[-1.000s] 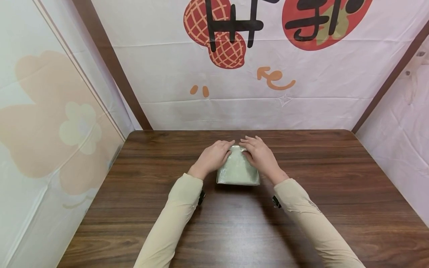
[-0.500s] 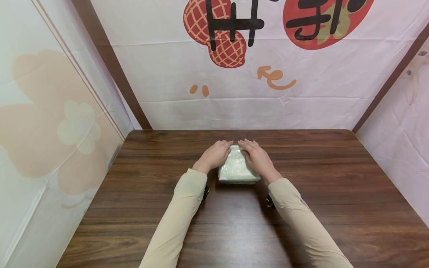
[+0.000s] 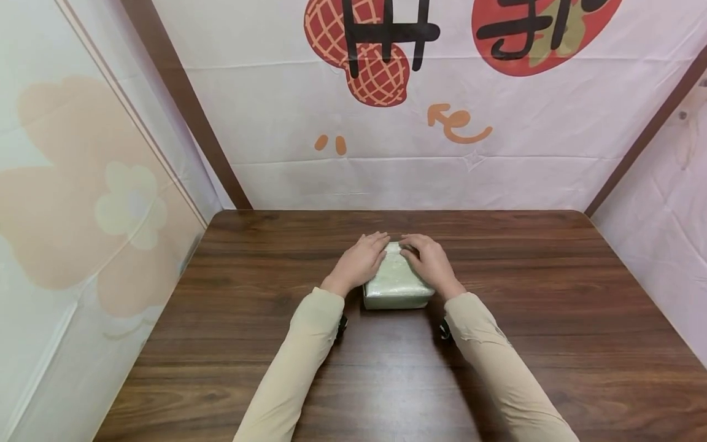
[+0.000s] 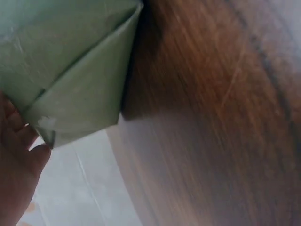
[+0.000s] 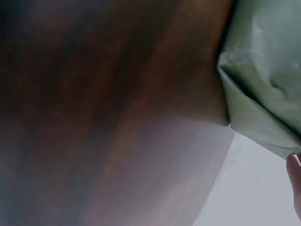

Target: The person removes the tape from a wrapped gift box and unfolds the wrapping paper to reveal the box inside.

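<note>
A box wrapped in pale green, slightly shiny paper [image 3: 394,279] is at the middle of the table, between both hands. My left hand [image 3: 358,263] holds its left side, fingers bent over the far left part. On the opposite side my right hand [image 3: 432,263] grips it, fingers curved near the far right corner. In the left wrist view the left thumb [image 4: 40,157] touches a corner of the box's folded end [image 4: 84,89]. A little of the right hand [image 5: 295,181] shows in the right wrist view, touching a corner of the wrapping [image 5: 263,117]. The underside is hidden.
The brown wood-grain table [image 3: 265,344] reaches back to a white printed cloth wall [image 3: 409,178]. Cloth panels also stand at the left [image 3: 50,258] and right [image 3: 657,233]. Small dark devices sit under both wrists.
The box has tilted between my hands, so more of its near face shows now. Both hands have stayed at its sides, and the right fingers look more bent. The head view has shifted slightly.
</note>
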Demonstrator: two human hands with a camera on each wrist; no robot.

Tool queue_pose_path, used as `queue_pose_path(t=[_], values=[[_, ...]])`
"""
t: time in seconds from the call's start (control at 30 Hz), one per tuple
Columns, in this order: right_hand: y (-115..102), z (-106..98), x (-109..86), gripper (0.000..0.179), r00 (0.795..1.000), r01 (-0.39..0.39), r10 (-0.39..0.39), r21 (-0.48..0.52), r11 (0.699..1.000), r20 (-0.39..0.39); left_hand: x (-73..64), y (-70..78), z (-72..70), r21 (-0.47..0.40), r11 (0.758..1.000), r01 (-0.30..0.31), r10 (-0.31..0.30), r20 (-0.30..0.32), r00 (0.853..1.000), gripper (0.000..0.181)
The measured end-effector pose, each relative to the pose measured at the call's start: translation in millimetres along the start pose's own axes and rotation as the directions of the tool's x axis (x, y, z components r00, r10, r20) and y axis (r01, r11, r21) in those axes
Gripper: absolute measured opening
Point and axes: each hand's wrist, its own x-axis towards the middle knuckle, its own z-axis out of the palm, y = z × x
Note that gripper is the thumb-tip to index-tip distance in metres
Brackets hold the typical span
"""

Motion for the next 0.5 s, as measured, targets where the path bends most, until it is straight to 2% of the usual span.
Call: queue_pose_path(t=[0.13,0.23,0.33,0.5], values=[[0,-2,-2.9,0.016,0.994,0.034,-0.037,-0.036,0.999,-0.099,-6.3,4.3,5.6,0.023,0.998,-0.059,0.058,0.039,0.998,0.060],[0,-7,-7.5,0.011,0.990,0.054,-0.059,-0.038,0.998,-0.128,-10.3,4.5,11.4,0.048,0.997,-0.059,0.056,0.061,0.997,0.068],[1,-13,-15.3,0.005,0.994,0.032,-0.031,0.004,0.999,-0.105,-12.3,4.1,14.2,0.055,0.997,-0.055,0.053,0.048,0.997,0.070],[0,-23,-25.3,0.004,1.000,-0.016,0.016,0.056,0.998,-0.003,-12.6,4.0,15.5,0.083,0.995,-0.053,0.049,0.041,0.998,0.072]])
